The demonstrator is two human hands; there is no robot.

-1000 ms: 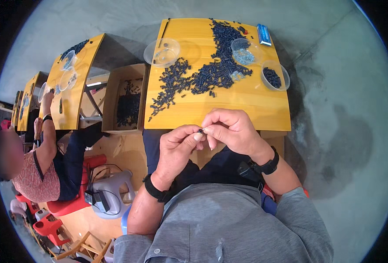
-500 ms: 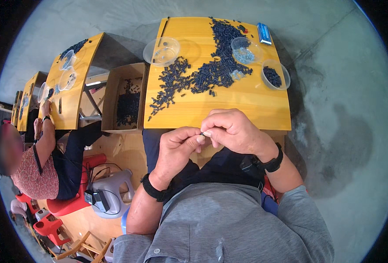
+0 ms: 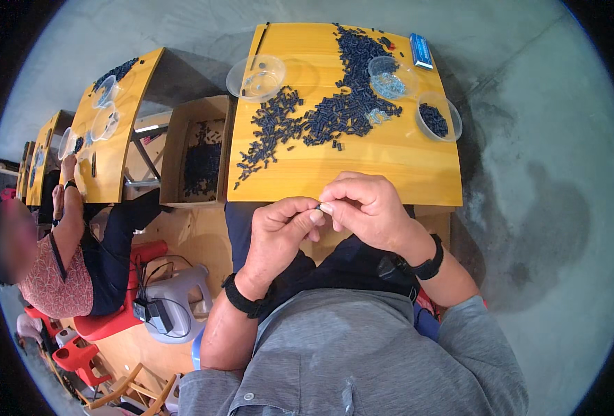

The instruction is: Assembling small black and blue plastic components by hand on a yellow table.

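My left hand [image 3: 283,229] and my right hand [image 3: 366,208] meet in front of the table's near edge. Their fingertips pinch a small dark piece [image 3: 319,206] between them; most of it is hidden by the fingers. Beyond the hands, many short black cylindrical pieces [image 3: 341,114] lie heaped and scattered over the yellow table [image 3: 390,170]. Small clear bluish bits [image 3: 378,116] sit at the heap's right edge, and more fill the bottom of a clear plastic bowl [image 3: 404,69]. At the right edge, another clear bowl [image 3: 452,128] holds black pieces.
A clear bowl [image 3: 273,73] with a few pieces stands at the table's far left, near a thin black stick [image 3: 260,45]. A blue box [image 3: 421,52] lies far right. Left of the table is a cardboard box [image 3: 192,114] of black pieces. A co-worker [image 3: 64,277] sits further left.
Both hands stay nearly in place, still pinching the small piece. The view has shifted very slightly; the things on the table have not visibly moved.
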